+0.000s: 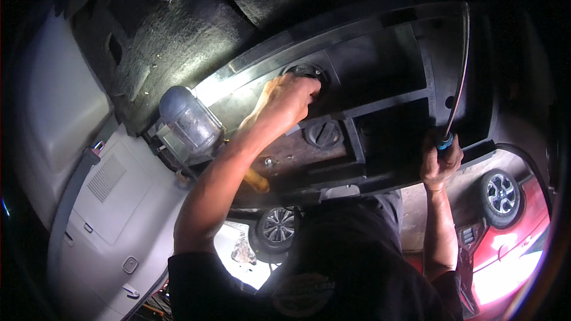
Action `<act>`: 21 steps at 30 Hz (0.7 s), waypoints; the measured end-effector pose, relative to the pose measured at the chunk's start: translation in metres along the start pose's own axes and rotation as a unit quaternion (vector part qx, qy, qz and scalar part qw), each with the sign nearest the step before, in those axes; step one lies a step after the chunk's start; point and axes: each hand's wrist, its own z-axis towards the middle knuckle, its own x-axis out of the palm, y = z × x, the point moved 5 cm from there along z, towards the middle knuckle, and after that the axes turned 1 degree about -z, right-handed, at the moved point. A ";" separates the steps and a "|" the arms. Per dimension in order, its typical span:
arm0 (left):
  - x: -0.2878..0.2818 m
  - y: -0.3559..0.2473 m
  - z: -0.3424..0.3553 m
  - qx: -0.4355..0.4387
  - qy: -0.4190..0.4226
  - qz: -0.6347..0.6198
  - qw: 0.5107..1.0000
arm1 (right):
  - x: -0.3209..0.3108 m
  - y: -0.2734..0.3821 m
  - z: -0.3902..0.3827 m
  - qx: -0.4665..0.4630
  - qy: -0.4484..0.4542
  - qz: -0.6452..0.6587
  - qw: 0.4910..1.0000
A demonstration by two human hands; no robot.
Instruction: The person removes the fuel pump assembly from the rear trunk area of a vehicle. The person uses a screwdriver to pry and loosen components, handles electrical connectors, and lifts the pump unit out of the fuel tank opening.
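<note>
My left hand [291,95] is closed on a black round fitting [308,72] in the upper part of a dark moulded plastic tray [428,71]. Just below it sits a round black knob [323,134]. My right hand [439,163] grips the teal handle of a long thin-shafted tool [457,95], upright at the tray's right side. Left of my left forearm lies a caged work lamp [187,116] with a yellow handle [256,179], lighting the tray.
Dark lining [166,30] lies beyond the tray. A pale interior trim panel [125,190] with a seat belt is at the left. Below are two wheels [499,199] [276,230] of other vehicles, and red bodywork [511,249] at the right.
</note>
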 end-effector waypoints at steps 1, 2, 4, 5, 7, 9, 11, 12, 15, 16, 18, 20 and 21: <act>0.000 0.001 0.000 0.022 -0.007 0.000 1.000 | 0.000 0.000 0.000 0.000 -0.003 0.000 1.000; 0.001 0.005 0.000 0.045 -0.013 0.000 0.999 | 0.000 0.000 -0.001 -0.005 -0.006 -0.007 1.000; 0.005 0.009 0.000 0.089 -0.047 -0.012 0.995 | 0.000 -0.003 -0.003 -0.024 -0.007 -0.025 0.999; 0.007 0.010 0.000 0.111 -0.073 -0.023 0.991 | 0.000 -0.003 -0.003 -0.020 0.000 -0.022 1.000; 0.009 0.015 0.000 0.103 -0.096 -0.052 0.989 | 0.000 0.001 0.003 0.004 0.017 0.004 1.000; 0.015 0.021 0.000 0.049 -0.086 -0.094 0.991 | 0.000 -0.001 0.003 0.015 0.019 0.021 0.999; 0.016 0.022 -0.006 0.134 -0.107 -0.016 0.985 | 0.002 -0.009 -0.005 0.004 0.014 0.014 1.000; 0.013 0.017 -0.009 0.176 -0.117 0.023 0.977 | 0.002 -0.010 -0.006 0.001 0.021 0.010 1.000; 0.012 0.015 -0.004 0.115 -0.046 -0.009 0.992 | 0.002 -0.011 -0.006 -0.020 0.059 -0.025 0.998; 0.012 0.016 -0.004 0.111 -0.053 -0.026 0.992 | 0.003 -0.013 -0.010 -0.051 0.050 -0.050 0.996; 0.014 0.018 -0.005 0.102 -0.066 -0.058 0.991 | 0.003 -0.007 -0.012 -0.134 0.026 -0.110 0.984; 0.016 0.021 -0.002 0.114 -0.073 -0.045 0.990 | 0.002 0.005 -0.007 -0.197 0.008 -0.151 0.969; 0.015 0.021 -0.001 0.120 -0.076 -0.039 0.989 | 0.002 0.006 -0.007 -0.207 0.007 -0.157 0.966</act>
